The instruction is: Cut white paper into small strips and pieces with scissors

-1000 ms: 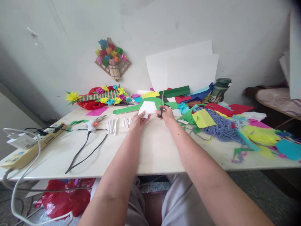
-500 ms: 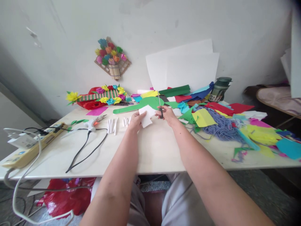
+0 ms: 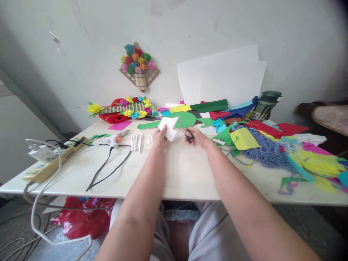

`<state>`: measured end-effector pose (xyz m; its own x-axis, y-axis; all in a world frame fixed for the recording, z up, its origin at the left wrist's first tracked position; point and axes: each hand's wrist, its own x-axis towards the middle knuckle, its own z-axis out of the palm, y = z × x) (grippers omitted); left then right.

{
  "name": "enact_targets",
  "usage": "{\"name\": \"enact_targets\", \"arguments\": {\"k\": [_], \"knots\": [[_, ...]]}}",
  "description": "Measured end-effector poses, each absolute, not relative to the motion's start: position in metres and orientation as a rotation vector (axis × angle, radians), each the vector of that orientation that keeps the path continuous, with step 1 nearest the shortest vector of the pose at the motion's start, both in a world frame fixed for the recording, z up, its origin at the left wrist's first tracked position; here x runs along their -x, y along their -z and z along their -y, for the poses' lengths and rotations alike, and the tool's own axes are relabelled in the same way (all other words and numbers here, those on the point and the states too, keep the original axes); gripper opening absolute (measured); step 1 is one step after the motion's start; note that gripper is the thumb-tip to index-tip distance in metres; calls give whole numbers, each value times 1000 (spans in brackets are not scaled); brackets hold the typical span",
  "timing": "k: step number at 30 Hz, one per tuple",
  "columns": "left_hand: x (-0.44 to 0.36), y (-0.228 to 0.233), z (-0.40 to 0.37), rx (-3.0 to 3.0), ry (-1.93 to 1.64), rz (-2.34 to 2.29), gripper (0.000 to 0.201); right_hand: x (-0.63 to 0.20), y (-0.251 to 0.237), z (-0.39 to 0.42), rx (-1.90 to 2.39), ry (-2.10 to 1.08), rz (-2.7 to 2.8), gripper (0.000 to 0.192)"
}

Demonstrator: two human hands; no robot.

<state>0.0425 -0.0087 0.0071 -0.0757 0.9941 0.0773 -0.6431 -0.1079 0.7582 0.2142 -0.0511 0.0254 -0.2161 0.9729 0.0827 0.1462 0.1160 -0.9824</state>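
Note:
My left hand (image 3: 160, 139) pinches a small white piece of paper (image 3: 168, 127) with angular cut edges, held above the table. To its right, my right hand (image 3: 196, 137) grips a pair of scissors (image 3: 189, 135) by dark handles, the blades pointing up and left toward the paper. A gap shows between the blades and the paper's edge. Behind both hands lies a green oval piece (image 3: 185, 119) with a long green strip (image 3: 148, 125) at its left. Several short white rolled sticks (image 3: 136, 143) lie left of my left hand, some partly hidden by it.
A glue gun (image 3: 114, 140) with a black cord and a power strip (image 3: 51, 163) occupy the left side. Coloured paper scraps (image 3: 246, 139) and grey-blue yarn (image 3: 263, 152) spread across the right. A dark bottle (image 3: 265, 106) stands at the back, near white sheets (image 3: 220, 79) against the wall.
The scissors have turned, their blades tipping from upright to up-left, and the right hand has rotated with them. The white paper has tilted slightly. The whole view has shifted, moving the scene rightward.

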Motion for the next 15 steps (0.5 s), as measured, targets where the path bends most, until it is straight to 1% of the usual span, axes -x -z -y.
{"name": "enact_targets", "arguments": {"k": [7, 10, 15], "knots": [[-43, -7, 8, -703, -1586, -614, 32, -210, -28, 54, 1187, -1250, 1669, 27], [-44, -8, 9, -698, -1592, -623, 31, -208, -29, 55, 1199, -1250, 1667, 24], [-46, -9, 11, -705, -1582, -652, 32, -207, -29, 55, 1215, -1246, 1671, 26]]}}
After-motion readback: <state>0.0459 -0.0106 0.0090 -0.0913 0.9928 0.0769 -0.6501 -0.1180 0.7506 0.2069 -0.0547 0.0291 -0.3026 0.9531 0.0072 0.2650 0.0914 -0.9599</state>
